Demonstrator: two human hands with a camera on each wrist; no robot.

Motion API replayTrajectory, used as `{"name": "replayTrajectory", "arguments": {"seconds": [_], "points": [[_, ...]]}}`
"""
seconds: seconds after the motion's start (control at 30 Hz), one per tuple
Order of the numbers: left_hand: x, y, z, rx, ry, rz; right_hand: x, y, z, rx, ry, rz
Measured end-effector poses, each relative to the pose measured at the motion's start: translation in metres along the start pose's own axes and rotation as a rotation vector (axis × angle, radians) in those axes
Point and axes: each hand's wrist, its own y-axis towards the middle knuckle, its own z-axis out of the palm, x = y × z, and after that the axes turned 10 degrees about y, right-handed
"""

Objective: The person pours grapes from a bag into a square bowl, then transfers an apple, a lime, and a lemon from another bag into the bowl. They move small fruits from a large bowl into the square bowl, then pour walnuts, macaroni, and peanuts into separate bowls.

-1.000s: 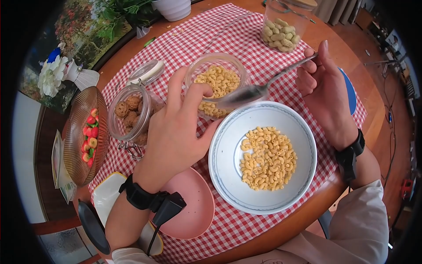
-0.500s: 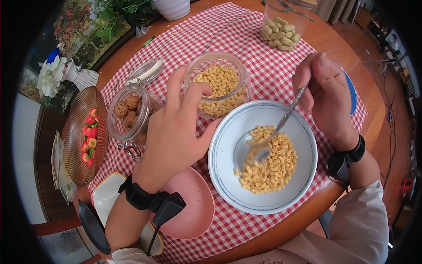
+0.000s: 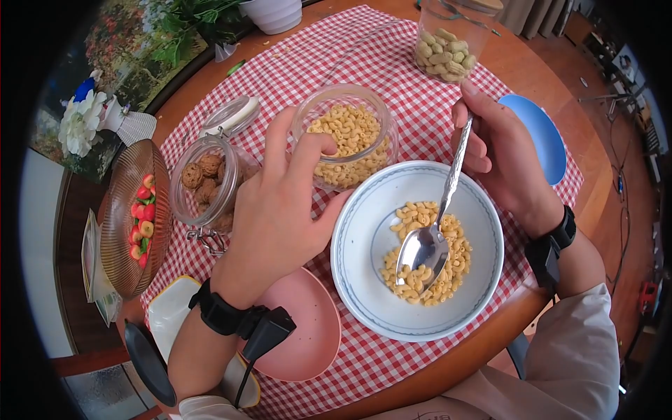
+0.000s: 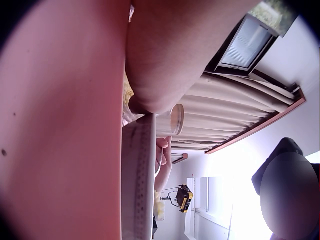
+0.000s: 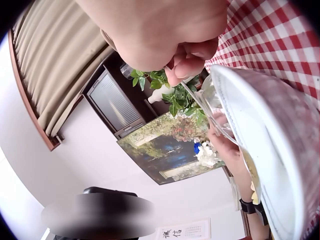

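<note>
My right hand (image 3: 507, 157) pinches the end of a metal spoon's handle. The spoon (image 3: 423, 252) slants down into the white bowl (image 3: 357, 294) with a blue-patterned rim, a few macaroni pieces at its tip. Loose macaroni (image 3: 458, 269) lies in the bowl around and beneath it. My left hand (image 3: 276, 210) holds the left side of a glass jar (image 3: 388, 133) of macaroni, index finger bent at its rim and thumb close to the bowl. In the right wrist view, the spoon handle (image 5: 200, 102) runs from the fingertips down past the bowl's rim.
Left of the jar, an open clip-top jar (image 3: 183, 203) holds walnuts; beyond it is an amber glass dish (image 3: 115, 231) of small red fruit. A pink plate (image 3: 301, 336) lies under my left forearm. Peanuts fill a tall container (image 3: 448, 59) at the back; a blue plate (image 3: 542, 140) lies right.
My right hand has brought the spoon from above the jar's edge down into the bowl, stirred the macaroni, and now tilts it with a few pieces. The left hand has stayed put.
</note>
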Motion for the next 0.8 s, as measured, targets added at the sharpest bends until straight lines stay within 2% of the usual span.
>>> {"name": "replayTrajectory", "arguments": {"seconds": [0.13, 0.2, 0.23, 0.3, 0.33, 0.4, 0.43, 0.53, 0.63, 0.7, 0.73, 0.8], "points": [[0.000, 0.000, -0.001, 0.016, -0.024, -0.017, -0.001, 0.004, -0.014, 0.044, 0.127, -0.020], [0.000, -0.001, -0.001, 0.022, -0.026, -0.019, -0.001, 0.005, -0.016, 0.023, 0.171, -0.136], [0.001, -0.001, 0.000, 0.006, -0.002, -0.002, -0.001, 0.005, -0.014, 0.023, 0.171, -0.136], [0.001, 0.000, 0.001, -0.008, 0.021, 0.017, 0.000, 0.003, -0.008, -0.106, 0.202, -0.170], [0.001, 0.000, 0.002, -0.027, 0.026, 0.025, -0.001, 0.004, -0.011, -0.107, 0.202, -0.170], [0.001, 0.000, 0.002, -0.043, 0.032, 0.034, -0.001, 0.005, -0.017, 0.025, 0.246, -0.176], [0.001, 0.000, 0.002, -0.052, 0.047, 0.038, -0.001, 0.005, -0.017, 0.024, 0.247, -0.176], [0.000, 0.001, 0.000, -0.040, 0.064, 0.034, 0.002, 0.004, -0.014, 0.006, 0.211, -0.200], [-0.001, 0.000, 0.000, -0.009, 0.037, 0.007, 0.008, 0.002, -0.013, 0.065, 0.145, -0.232], [-0.001, 0.001, 0.000, 0.003, 0.007, -0.011, 0.008, -0.001, -0.008, 0.086, -0.037, -0.379], [0.000, 0.000, 0.001, -0.013, 0.032, 0.010, 0.008, -0.003, -0.005, 0.085, -0.037, -0.379], [0.000, 0.000, 0.001, -0.028, 0.057, 0.032, 0.006, -0.008, 0.001, 0.049, -0.230, -0.578]]}}
